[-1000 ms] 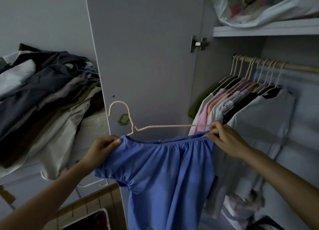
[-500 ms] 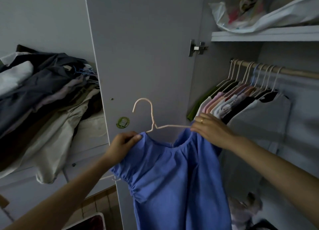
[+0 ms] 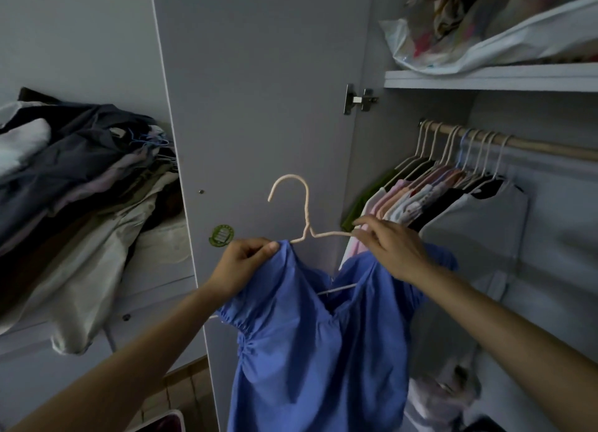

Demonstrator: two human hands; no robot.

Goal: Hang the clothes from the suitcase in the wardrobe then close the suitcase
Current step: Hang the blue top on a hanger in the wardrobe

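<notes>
- Clothes pile (image 3: 74,185) far left, heaped on a pale surface (image 3: 155,276) beside the open wardrobe door (image 3: 259,107).
- Left hand (image 3: 241,266) pinches the left shoulder of the blue garment (image 3: 310,350).
- Cream hanger (image 3: 304,211) upright, hook up, its bar partly inside the garment's neckline.
- Right hand (image 3: 391,247) pinches the hanger's right arm, over the garment's right shoulder.
- Wardrobe rail (image 3: 534,145) far right, hung clothes (image 3: 437,198) bunched at its left end.

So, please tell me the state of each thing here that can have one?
wardrobe door: open
blue garment: partly on the hanger, right shoulder off
hanger: not yet on the rail
rail: partly filled with hung clothes
left hand: grips blue garment
right hand: pinches hanger arm
</notes>
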